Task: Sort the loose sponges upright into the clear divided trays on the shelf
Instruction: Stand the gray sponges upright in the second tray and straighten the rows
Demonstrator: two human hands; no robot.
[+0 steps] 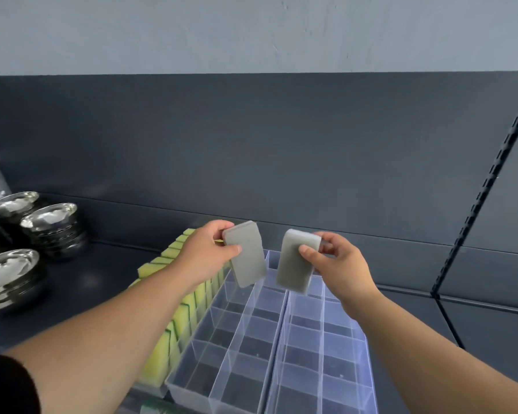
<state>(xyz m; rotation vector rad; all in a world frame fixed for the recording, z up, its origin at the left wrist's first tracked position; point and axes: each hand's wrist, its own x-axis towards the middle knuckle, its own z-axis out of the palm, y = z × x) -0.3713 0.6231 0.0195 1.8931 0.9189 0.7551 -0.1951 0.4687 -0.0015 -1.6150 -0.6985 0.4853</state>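
My left hand (205, 253) pinches a grey sponge (245, 258) by its upper end, and the sponge hangs tilted above the far end of a clear divided tray (222, 357). My right hand (338, 264) holds a second grey sponge (293, 264) between thumb and fingers, above the neighbouring clear tray (326, 366). Both sponges are in the air, apart from each other. The visible tray compartments hold no sponges. To the left, a row of yellow-green sponges (189, 306) stands upright in another tray, partly hidden by my left forearm.
Stacks of shiny metal bowls (50, 227) stand on the dark shelf at the left. A dark back panel rises behind the trays. A slotted shelf upright (485, 186) runs along the right side. The trays reach the shelf's front edge.
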